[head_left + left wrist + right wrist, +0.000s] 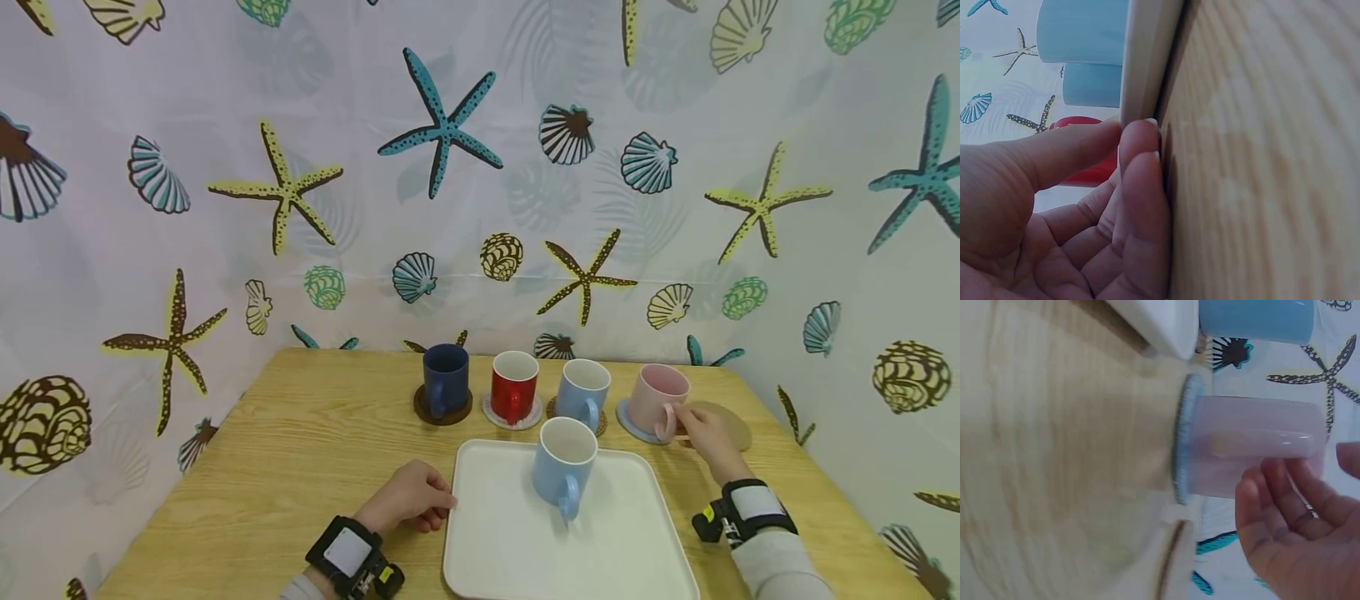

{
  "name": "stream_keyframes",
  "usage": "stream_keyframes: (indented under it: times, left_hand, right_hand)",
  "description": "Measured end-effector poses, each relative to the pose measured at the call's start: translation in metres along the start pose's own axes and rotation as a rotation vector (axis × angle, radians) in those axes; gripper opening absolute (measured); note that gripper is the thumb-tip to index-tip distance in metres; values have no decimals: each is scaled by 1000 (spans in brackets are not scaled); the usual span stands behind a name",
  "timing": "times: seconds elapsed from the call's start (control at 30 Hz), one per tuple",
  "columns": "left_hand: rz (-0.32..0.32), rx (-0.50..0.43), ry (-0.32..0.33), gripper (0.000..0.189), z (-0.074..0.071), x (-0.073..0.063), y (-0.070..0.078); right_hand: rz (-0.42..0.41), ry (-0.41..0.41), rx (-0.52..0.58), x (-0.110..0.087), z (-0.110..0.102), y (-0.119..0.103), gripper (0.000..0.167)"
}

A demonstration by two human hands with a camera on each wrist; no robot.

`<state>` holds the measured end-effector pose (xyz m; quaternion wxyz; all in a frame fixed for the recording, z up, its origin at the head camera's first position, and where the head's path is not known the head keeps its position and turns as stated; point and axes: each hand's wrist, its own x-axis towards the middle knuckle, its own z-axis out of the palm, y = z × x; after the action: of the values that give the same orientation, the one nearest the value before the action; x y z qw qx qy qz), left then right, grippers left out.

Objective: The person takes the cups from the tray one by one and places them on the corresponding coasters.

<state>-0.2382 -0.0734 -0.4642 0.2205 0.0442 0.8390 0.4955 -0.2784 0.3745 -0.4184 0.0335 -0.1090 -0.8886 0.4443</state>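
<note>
A white tray (495, 533) lies on the table with a light blue mug (558, 467) upright on it. My left hand (411, 498) pinches the tray's left edge, thumb against the rim and curled fingertips at its underside in the left wrist view. At the right, a pink mug (652, 396) stands on a light blue coaster (1185, 440). My right hand (707, 435) is beside the pink mug's handle (1263, 444). The right wrist view shows its fingertips at the handle and the thumb apart from it.
Behind the tray stand a dark blue mug (444, 375) on a brown coaster (422, 407), a red mug (514, 383) on a white coaster (534, 414), and another light blue mug (581, 387) on a woven coaster (602, 425). A bare tan coaster (731, 425) lies beyond my right hand.
</note>
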Motion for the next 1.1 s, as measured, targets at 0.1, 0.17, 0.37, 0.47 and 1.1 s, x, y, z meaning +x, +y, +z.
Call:
stream_keyframes:
  times: [0.1, 0.17, 0.37, 0.47, 1.1]
  left_hand:
    - [8, 0, 3, 10, 0, -1, 0]
    - [15, 1, 5, 10, 1, -2, 0]
    - [7, 5, 1, 10, 1, -1, 0]
    - [3, 12, 1, 11, 1, 0, 0]
    - [20, 9, -1, 10, -1, -3, 3]
  right_hand:
    - [-40, 71, -107, -8, -8, -8, 61]
    - [-85, 122, -145, -15, -13, -14, 58]
    - [-218, 152, -101, -45, -17, -33, 58]
    - [-290, 135, -72, -60, -13, -37, 50]
    - [-137, -699, 336, -105, 68, -37, 53]
